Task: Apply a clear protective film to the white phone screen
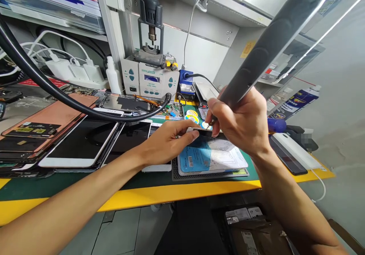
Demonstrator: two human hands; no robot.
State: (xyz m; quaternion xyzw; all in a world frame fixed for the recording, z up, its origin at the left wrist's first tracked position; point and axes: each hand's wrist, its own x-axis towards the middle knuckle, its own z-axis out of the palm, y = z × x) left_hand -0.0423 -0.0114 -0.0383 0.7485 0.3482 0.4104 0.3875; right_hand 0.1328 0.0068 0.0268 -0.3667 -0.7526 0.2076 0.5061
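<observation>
My left hand [173,139] pinches a thin phone [202,131] between thumb and fingers, seen almost edge-on with its dark side towards me. My right hand [242,120] is wrapped round a long dark grey tool [265,45]. The tool's broad end points up to the right and its thin tip touches or nearly touches the phone's upper edge; exactly where is hard to make out. Below the hands lies a blue and white printed package [196,159] on a dark perforated mat [185,178].
Several phones and tablets, including a white-framed one [82,142], lie at left. A thick black hose [85,108] arcs from a soldering station [154,80]. Circuit boards [173,110] lie behind my hands. At right are a white phone [296,148] and the table's yellow edge [199,188].
</observation>
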